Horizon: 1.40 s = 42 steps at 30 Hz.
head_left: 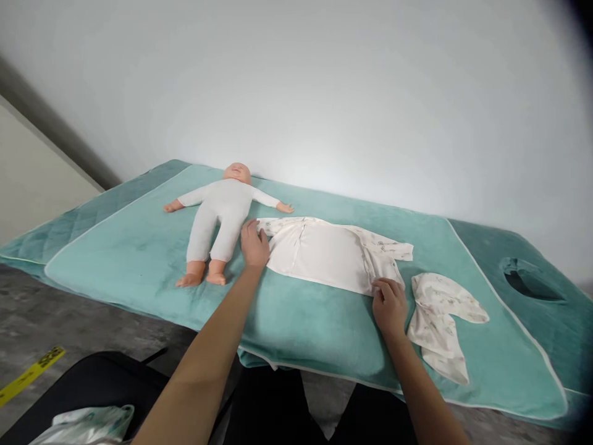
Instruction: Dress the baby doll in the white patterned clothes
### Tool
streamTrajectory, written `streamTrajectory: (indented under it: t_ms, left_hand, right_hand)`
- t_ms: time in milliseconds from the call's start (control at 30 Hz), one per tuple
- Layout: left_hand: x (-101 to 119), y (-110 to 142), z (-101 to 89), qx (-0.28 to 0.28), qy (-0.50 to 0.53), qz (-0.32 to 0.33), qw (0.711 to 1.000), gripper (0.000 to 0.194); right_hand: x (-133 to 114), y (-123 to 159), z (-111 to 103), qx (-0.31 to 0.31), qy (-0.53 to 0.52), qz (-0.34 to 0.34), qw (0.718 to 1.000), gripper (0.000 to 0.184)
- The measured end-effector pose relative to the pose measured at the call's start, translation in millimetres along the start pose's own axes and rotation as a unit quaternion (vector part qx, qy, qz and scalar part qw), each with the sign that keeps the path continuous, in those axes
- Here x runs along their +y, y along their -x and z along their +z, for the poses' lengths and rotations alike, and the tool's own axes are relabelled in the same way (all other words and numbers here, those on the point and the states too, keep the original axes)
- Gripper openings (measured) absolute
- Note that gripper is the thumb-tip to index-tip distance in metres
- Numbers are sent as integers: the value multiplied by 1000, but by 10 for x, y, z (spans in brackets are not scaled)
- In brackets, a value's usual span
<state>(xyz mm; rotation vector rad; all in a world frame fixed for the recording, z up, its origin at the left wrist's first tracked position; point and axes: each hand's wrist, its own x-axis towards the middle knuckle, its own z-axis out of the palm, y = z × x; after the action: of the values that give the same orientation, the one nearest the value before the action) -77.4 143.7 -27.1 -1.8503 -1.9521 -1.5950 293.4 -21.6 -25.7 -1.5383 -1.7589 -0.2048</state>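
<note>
A white baby shirt (328,250) with patterned sleeves lies spread open on the green bed cover, its plain inside facing up. My left hand (256,244) is at the end of its left sleeve, thumb and fingers closed on the cloth. At the lower right corner, my right hand (390,306) has its fingers curled onto the hem. To the left of the shirt, a baby doll (223,207) in a pale bodysuit lies on its back, arms spread. Patterned baby pants (440,315) lie to the right, legs bent apart.
The green cover (296,327) drapes over a massage-style bed with a face hole (532,283) at the right end. A white wall stands behind it. A black chair (99,380) with folded cloth (88,425) is at lower left, near yellow floor tape (32,374).
</note>
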Motion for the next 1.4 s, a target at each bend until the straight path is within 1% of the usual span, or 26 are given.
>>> streamTrajectory:
  t_ms: [67, 133, 167, 233, 300, 333, 367, 433, 533, 600, 700, 833, 1000, 1133, 1267, 1333, 1400]
  left_hand:
    - [1, 20, 20, -28, -20, 10, 999, 29]
    - [11, 33, 39, -55, -43, 15, 997, 27]
    - [17, 36, 45, -63, -52, 11, 997, 26]
    - [25, 33, 49, -61, -66, -12, 996, 26]
    - [20, 25, 50, -51, -76, -38, 995, 27]
    - [11, 23, 51, -48, -81, -48, 994, 28]
    - [0, 21, 54, -49, -85, -55, 994, 28]
    - [-24, 21, 65, -56, -86, -58, 993, 30]
    - [-46, 25, 83, -73, -87, -49, 992, 35]
    - [-44, 25, 90, -87, -101, -41, 990, 38]
    - [-19, 17, 86, -96, -119, -31, 988, 39]
    - [16, 1, 68, -110, -122, -34, 986, 39]
    - [58, -5, 44, -124, -150, -48, 980, 36]
    - [143, -10, 8, -136, -176, -52, 974, 34]
    - [210, -21, -13, -147, -193, -40, 969, 35]
    - [190, -17, 8, -145, -202, -29, 968, 36]
    - [129, -1, 49, -141, -206, -18, 968, 38]
  right_hand:
    - [-162, -64, -3, -22, -33, -40, 998, 32]
    - [-333, -176, 73, -76, -60, -62, 993, 38]
    - [-419, -252, 147, -111, -67, -64, 989, 41]
    - [-589, -444, 366, -189, -68, -60, 978, 45]
    - [-750, -672, 654, -267, -52, -56, 961, 49]
    - [-824, -791, 810, -295, -37, -51, 953, 53]
    - [-890, -907, 966, -310, -22, -43, 949, 57]
    - [-990, -1120, 1265, -330, 3, -30, 943, 62]
    - [-1042, -1357, 1637, -331, 23, -20, 943, 64]
    - [-1019, -1462, 1820, -319, 27, -24, 947, 64]
    - [-946, -1576, 1987, -302, 23, -34, 952, 60]
    - [-885, -1695, 2046, -297, 19, -33, 954, 52]
    - [-928, -1730, 1994, -304, 29, -17, 952, 52]
    - [-977, -1619, 1880, -302, 46, -1, 952, 57]
    - [-978, -1426, 1740, -321, 71, 29, 944, 68]
    - [-941, -1334, 1715, -328, 77, 47, 940, 71]
    - [-863, -1272, 1739, -328, 74, 56, 940, 73]
